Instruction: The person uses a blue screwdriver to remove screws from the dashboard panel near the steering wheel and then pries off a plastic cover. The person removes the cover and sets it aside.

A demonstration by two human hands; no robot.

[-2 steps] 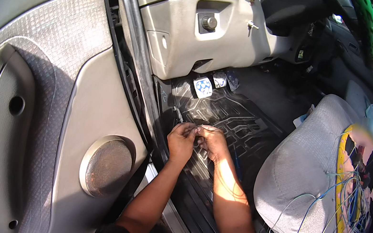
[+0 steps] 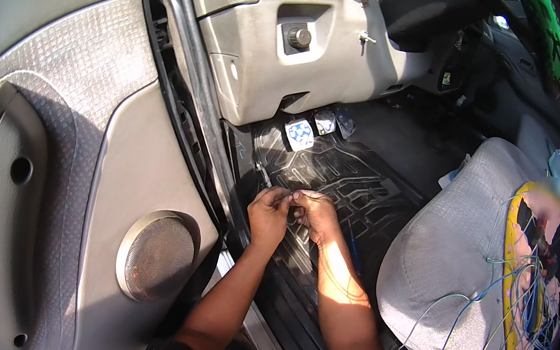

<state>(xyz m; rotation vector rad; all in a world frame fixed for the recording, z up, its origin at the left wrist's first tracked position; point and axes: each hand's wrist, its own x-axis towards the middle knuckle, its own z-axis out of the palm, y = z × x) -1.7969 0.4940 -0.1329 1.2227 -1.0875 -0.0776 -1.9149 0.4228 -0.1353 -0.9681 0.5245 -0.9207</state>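
Note:
My left hand (image 2: pixel 268 215) and my right hand (image 2: pixel 316 216) meet fingertip to fingertip above the black rubber floor mat (image 2: pixel 369 206) of a vehicle's driver footwell. Both are closed in a pinch, thumbs toward each other. Whatever lies between the fingers is too small or too hidden to make out. Just beyond my left hand, a thin pale cable end (image 2: pixel 263 174) lies by the door sill. Farther ahead is a pedal with a blue and white pad (image 2: pixel 299 134).
The open door panel (image 2: pixel 144 162) with a round speaker (image 2: pixel 156 256) stands at the left. At the right, a grey seat (image 2: pixel 446 250) bears a yellow-edged bag (image 2: pixel 511 282) and loose tangled wires (image 2: pixel 475 300). Ahead are the beige lower dash (image 2: pixel 257 34) and a green-covered steering wheel (image 2: pixel 542 40).
The whole view has shifted slightly, with the dash and door a little lower and to the left. My hands keep the same pinched pose, touching each other.

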